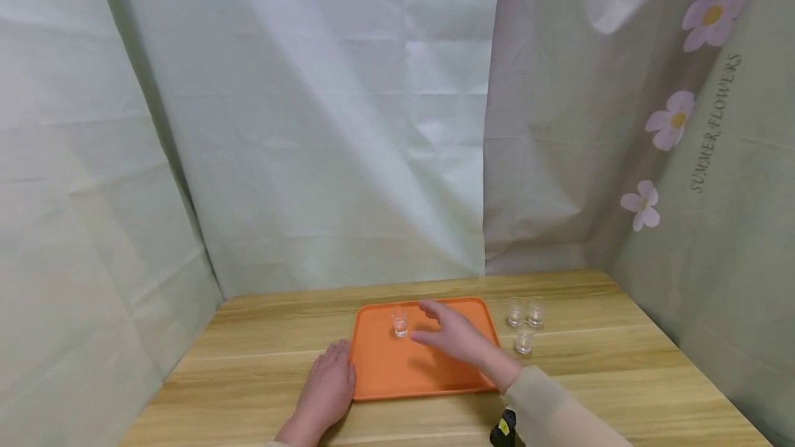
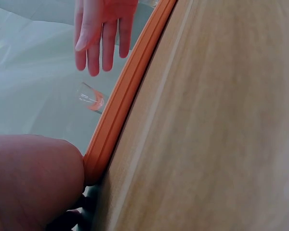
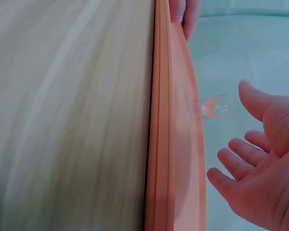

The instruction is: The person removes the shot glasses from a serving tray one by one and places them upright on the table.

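An orange tray (image 1: 397, 371) lies on the wooden table, and one small clear shot glass (image 1: 400, 323) stands upright toward its back. My right hand (image 1: 458, 336) is held above the tray just right of that glass, fingers apart and holding nothing; the right wrist view shows its spread fingers (image 3: 236, 163) apart from the glass (image 3: 216, 106). At the tray's left edge rests my left hand (image 1: 329, 381), fingers extended and its side against the rim. In the left wrist view part of this hand (image 2: 36, 178) touches the tray's rim (image 2: 118, 110).
Right of the tray, three more clear shot glasses stand close together on the table (image 1: 590, 343): a front glass (image 1: 524, 340), a back left glass (image 1: 515, 312) and a back right glass (image 1: 536, 312). Pale curtains (image 1: 341, 123) hang behind and at both sides.
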A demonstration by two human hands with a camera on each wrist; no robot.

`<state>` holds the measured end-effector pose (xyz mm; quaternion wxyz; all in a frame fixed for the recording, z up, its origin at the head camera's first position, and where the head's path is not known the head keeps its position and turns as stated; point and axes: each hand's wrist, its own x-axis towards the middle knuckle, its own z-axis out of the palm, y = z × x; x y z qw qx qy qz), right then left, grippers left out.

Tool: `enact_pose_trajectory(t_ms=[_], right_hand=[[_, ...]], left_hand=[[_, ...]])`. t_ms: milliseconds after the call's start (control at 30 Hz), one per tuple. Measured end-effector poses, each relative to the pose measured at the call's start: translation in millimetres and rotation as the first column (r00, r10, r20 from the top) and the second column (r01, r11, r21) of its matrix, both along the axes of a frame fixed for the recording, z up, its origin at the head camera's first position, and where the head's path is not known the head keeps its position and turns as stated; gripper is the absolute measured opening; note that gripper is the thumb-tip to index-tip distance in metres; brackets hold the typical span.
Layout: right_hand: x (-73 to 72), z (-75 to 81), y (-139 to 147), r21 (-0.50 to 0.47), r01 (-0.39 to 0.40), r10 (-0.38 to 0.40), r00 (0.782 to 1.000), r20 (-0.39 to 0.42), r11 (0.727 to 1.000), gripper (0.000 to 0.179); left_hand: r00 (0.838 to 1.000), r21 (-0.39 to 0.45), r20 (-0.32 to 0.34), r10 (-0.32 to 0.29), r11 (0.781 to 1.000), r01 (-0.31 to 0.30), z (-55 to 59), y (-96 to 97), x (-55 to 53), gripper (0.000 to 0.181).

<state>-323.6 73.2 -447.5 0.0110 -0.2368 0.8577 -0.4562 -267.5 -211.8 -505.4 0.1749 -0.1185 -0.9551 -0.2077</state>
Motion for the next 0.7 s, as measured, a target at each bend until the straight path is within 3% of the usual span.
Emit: enact_pose_trajectory(t_ms=[167, 700], right_hand=[[-7.6, -1.3, -9, -0.031, 0.006, -0.005, 0.999, 0.044, 1.000, 0.071], [-24.2, -13.8, -33, -0.112, 0.036, -0.029, 0.997, 0.065, 0.993, 0.061]], left_hand=[[0.998, -0.030, 0.060, 0.013, 0.999, -0.011, 8.5, 1.7, 2.9, 0.047], [0.997, -0.034, 0.072, 0.023, 0.999, -0.020, 9.5, 2.6, 3.1, 0.048]])
